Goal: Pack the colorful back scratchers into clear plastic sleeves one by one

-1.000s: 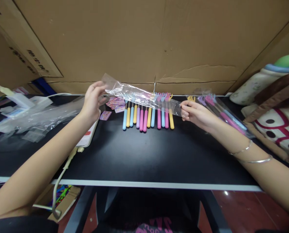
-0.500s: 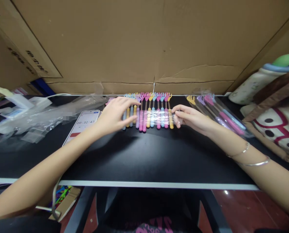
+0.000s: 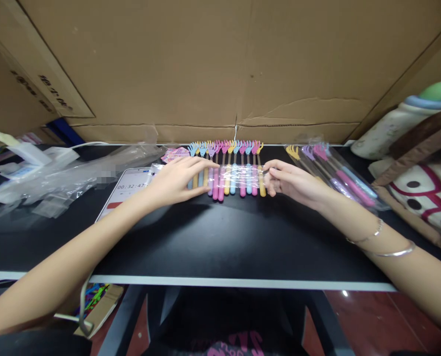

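A row of small back scratchers (image 3: 242, 180) lies side by side on the black table, their hand-shaped heads toward the cardboard. Their handles are pink, yellow, blue and purple. Across the handles runs a shiny strip of clear plastic (image 3: 237, 176), perhaps tape. My left hand (image 3: 181, 178) lies over the left end of the row, fingers stretched and thumb apart, covering some handles. At the right end, my right hand (image 3: 283, 179) has curled fingers at the edge of the clear strip, beside the last yellow handle.
More back scratchers in clear wrapping (image 3: 348, 178) lie at right, near a bag with a cartoon face (image 3: 424, 193) and a bottle (image 3: 383, 128). A phone with a timer (image 3: 126, 185) and clear plastic bags (image 3: 83, 170) are at left. Cardboard (image 3: 205, 64) walls the back.
My left hand has shifted slightly down, so more scratcher heads and a pink card behind it show. My right hand stays at the row's right end, its fingers slightly moved.
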The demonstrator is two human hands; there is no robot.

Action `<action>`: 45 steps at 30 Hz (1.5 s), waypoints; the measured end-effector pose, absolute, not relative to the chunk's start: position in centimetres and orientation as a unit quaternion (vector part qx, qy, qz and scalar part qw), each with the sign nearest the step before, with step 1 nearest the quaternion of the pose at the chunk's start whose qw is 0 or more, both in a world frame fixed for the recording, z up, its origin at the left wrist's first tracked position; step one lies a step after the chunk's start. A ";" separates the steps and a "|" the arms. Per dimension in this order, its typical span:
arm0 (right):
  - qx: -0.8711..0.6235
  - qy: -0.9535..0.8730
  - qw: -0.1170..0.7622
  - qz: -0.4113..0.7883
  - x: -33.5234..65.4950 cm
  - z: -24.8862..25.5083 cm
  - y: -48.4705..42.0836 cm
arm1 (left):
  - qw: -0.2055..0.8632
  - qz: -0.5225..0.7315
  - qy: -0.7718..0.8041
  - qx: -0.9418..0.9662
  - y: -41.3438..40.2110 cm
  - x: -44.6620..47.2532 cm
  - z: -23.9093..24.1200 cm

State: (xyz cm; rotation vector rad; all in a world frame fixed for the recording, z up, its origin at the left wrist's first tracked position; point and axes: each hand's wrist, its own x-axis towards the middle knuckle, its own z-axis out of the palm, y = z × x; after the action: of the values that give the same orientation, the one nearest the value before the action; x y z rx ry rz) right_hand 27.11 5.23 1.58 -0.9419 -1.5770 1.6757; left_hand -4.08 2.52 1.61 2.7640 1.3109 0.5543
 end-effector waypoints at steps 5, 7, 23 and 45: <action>-0.350 -0.602 0.325 0.640 27.1 1.5 5.1 | 0.010 0.165 0.428 0.888 2.2 -3.9 1.6; -0.351 -0.599 0.326 0.642 27.1 1.4 5.1 | 0.003 0.164 0.433 0.886 2.1 -3.8 1.6; -0.355 -0.546 0.362 0.667 27.1 1.3 5.2 | -0.066 0.141 0.431 0.889 2.0 -3.8 1.5; -0.346 -0.619 0.285 0.646 26.8 0.6 5.2 | -0.065 0.152 0.430 0.888 2.2 -4.0 1.6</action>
State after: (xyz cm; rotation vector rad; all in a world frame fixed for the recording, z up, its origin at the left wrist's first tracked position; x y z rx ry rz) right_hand 26.85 5.15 0.55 -0.9252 -1.6545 1.7268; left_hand -4.01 2.18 1.56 2.9112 1.4089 0.4974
